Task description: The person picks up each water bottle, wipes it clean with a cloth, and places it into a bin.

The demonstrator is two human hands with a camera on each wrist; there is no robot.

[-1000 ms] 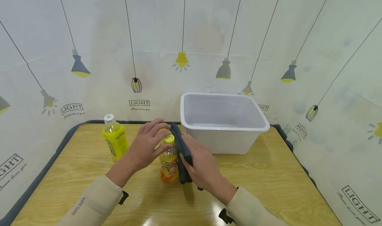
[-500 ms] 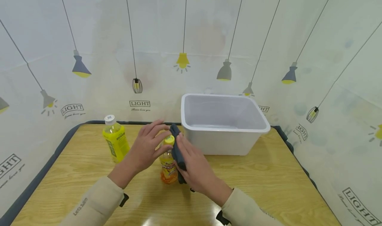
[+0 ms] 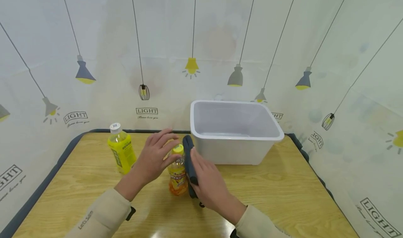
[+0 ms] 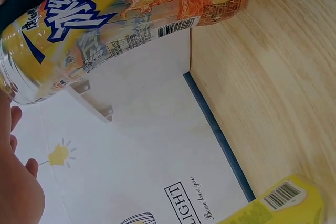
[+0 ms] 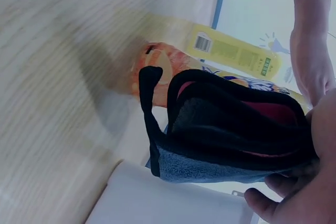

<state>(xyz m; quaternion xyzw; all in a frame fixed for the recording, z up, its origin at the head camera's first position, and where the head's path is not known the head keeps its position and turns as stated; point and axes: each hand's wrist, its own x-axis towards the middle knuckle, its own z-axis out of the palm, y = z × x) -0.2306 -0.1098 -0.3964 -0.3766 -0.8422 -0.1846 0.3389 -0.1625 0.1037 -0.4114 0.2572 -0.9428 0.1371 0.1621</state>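
Note:
Near the table's centre an upright clear iced tea bottle (image 3: 178, 182) with a yellow cap stands. My left hand (image 3: 155, 154) holds it by the neck, thumb in front and fingers arched behind the cap. In the left wrist view the bottle's label (image 4: 79, 19) shows blue lettering and citrus fruit. My right hand (image 3: 210, 182) grips a folded dark blue-grey cloth (image 3: 190, 164) on the bottle's right, close along its side. The right wrist view shows black edging, a loop (image 5: 150, 85) and red lining between the cloth's layers; the hand partly hides it.
A white plastic bin (image 3: 234, 152) stands behind and right of my right hand. Left of my left hand is a yellow bottle (image 3: 122, 152) with a white cap. The wooden table (image 3: 277, 199) backs onto a lamp-print curtain (image 3: 170, 73).
My right hand has shifted slightly left with the cloth, and the cloth's layers lie closer together along the bottle. My left hand has stayed nearly still.

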